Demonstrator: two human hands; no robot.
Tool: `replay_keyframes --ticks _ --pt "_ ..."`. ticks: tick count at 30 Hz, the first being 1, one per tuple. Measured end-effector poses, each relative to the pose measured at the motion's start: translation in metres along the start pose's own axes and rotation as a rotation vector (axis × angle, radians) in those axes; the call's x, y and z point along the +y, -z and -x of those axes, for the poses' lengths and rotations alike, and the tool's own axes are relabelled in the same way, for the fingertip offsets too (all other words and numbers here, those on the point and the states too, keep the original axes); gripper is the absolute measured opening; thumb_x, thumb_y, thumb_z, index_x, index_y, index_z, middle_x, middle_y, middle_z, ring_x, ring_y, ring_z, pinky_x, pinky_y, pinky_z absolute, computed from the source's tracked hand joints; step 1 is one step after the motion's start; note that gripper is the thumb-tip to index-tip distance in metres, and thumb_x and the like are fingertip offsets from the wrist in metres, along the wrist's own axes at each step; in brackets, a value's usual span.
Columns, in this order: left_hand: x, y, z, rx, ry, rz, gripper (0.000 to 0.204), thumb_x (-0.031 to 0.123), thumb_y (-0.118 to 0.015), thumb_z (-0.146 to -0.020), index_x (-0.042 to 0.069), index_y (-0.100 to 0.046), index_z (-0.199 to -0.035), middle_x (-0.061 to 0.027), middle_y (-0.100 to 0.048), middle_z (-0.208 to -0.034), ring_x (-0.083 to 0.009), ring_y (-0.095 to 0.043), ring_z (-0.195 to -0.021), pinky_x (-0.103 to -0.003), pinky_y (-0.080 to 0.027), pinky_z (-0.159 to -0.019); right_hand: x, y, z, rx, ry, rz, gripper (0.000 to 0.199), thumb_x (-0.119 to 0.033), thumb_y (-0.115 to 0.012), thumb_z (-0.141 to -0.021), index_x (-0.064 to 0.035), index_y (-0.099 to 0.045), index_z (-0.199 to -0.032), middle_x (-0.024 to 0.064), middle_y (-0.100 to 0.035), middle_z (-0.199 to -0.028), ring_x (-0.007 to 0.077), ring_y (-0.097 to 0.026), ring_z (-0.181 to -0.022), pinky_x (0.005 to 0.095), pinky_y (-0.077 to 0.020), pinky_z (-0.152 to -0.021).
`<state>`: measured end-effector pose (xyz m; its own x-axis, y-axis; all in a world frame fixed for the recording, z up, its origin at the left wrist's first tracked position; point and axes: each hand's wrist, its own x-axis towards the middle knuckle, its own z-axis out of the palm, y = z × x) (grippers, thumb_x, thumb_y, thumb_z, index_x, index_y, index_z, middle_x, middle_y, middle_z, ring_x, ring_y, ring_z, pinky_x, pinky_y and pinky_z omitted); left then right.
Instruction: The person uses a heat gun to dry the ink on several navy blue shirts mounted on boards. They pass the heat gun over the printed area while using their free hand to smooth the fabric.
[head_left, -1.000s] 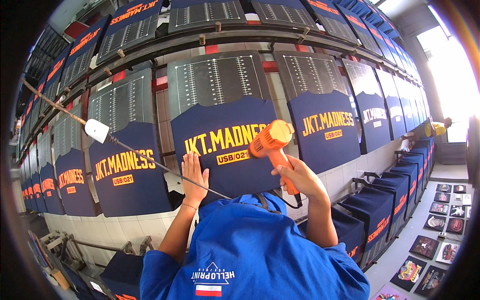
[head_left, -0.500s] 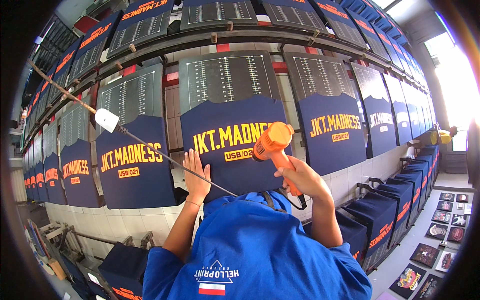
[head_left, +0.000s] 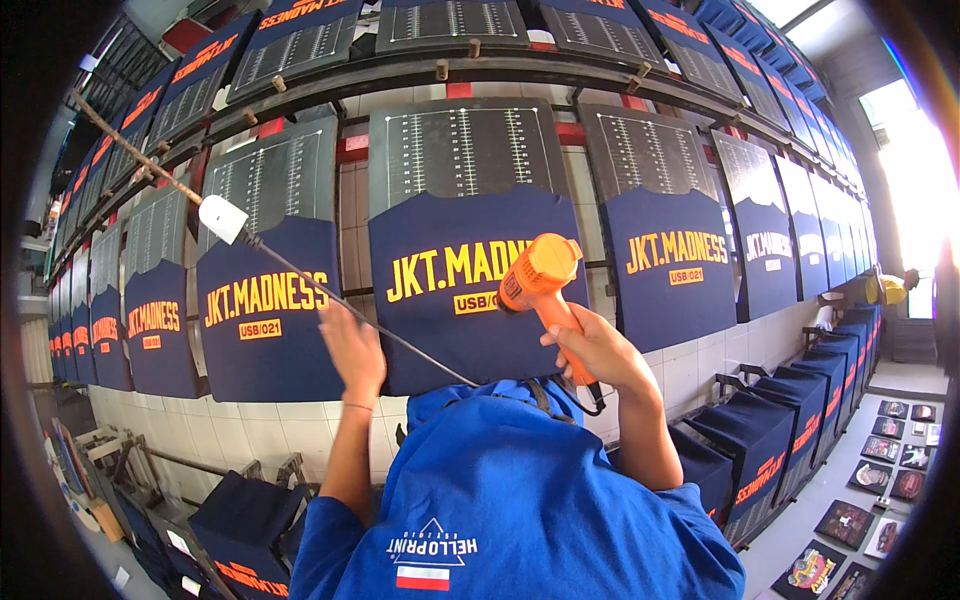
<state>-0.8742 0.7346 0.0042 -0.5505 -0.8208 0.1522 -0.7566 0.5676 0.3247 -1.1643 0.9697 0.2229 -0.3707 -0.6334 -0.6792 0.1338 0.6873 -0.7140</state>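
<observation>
My right hand (head_left: 598,345) grips the handle of an orange heat gun (head_left: 543,275), its nozzle tilted down to the left over a navy T-shirt (head_left: 430,350) with yellow lettering. That shirt lies on a dark ruled board (head_left: 470,150) and the gun hides part of its print. My left hand (head_left: 352,345) is empty, slightly blurred, with its fingers stretched out. It hovers at the right edge of the neighbouring navy T-shirt (head_left: 262,370), near the end of that print. I cannot tell whether it touches the cloth.
A cable with a white connector (head_left: 222,218) hangs from a wooden stick (head_left: 130,145) and crosses diagonally between my hands. More shirt-covered boards run left and right. A dark rail (head_left: 400,75) borders the far row. Behind on the right stand further shirt-covered boards (head_left: 765,425).
My left hand has left the middle shirt and moved left to the neighbouring shirt's edge. The heat gun stays in my right hand, and the view has shifted slightly.
</observation>
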Motion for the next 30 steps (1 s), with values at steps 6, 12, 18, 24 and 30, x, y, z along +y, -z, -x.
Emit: replay_keyframes --ticks 6,12,18,24,30 --pt "-0.149 0.034 -0.032 0.217 0.524 -0.235 0.064 0.038 -0.037 -0.109 -0.01 -0.033 -0.152 -0.0326 -0.03 -0.159 -0.0475 -0.028 -0.149 -0.056 -0.02 -0.123 -0.006 -0.003 0.0 -0.058 -0.031 0.013 0.029 -0.02 -0.056 -0.101 0.0002 -0.053 -0.122 0.0064 -0.068 -0.1 0.0095 -0.06 -0.069 0.0266 -0.0547 -0.061" --pt "-0.199 0.027 -0.026 0.177 0.689 -0.32 0.073 0.048 -0.027 -0.109 -0.011 -0.033 -0.151 -0.0319 -0.032 -0.158 -0.0475 -0.029 -0.148 -0.055 -0.025 -0.121 -0.015 -0.015 0.0 -0.074 -0.014 0.082 0.028 -0.021 -0.054 -0.102 0.0 -0.053 -0.121 0.0068 -0.068 -0.102 0.0097 -0.061 -0.071 0.0271 -0.0547 -0.062" --pt "-0.188 0.014 -0.028 0.19 0.608 -0.323 0.071 0.046 -0.028 -0.109 -0.011 -0.034 -0.151 -0.0323 -0.033 -0.158 -0.0476 -0.032 -0.147 -0.056 -0.027 -0.12 -0.013 -0.021 -0.003 -0.079 0.036 0.066 0.03 -0.025 -0.06 -0.1 0.0004 -0.054 -0.116 0.0065 -0.062 -0.084 0.012 -0.061 -0.065 0.0289 -0.0538 -0.056" --pt "-0.179 0.023 -0.047 0.141 0.673 -0.295 0.068 0.044 -0.03 -0.109 -0.01 -0.034 -0.151 -0.03 -0.031 -0.16 -0.0452 -0.029 -0.149 -0.053 -0.024 -0.123 -0.018 -0.024 -0.008 -0.086 0.04 0.082 0.036 -0.025 -0.06 -0.1 0.0016 -0.052 -0.123 0.0072 -0.062 -0.086 0.0121 -0.061 -0.066 0.0288 -0.0535 -0.056" --pt "-0.17 0.013 -0.043 0.181 0.552 -0.278 0.068 0.042 -0.033 -0.109 -0.011 -0.034 -0.151 -0.0298 -0.032 -0.159 -0.0462 -0.029 -0.149 -0.055 -0.026 -0.121 -0.023 -0.034 -0.011 -0.101 0.005 0.122 0.03 -0.022 -0.056 -0.102 0.0006 -0.054 -0.121 0.0082 -0.068 -0.1 0.0104 -0.061 -0.069 0.0268 -0.0546 -0.061"
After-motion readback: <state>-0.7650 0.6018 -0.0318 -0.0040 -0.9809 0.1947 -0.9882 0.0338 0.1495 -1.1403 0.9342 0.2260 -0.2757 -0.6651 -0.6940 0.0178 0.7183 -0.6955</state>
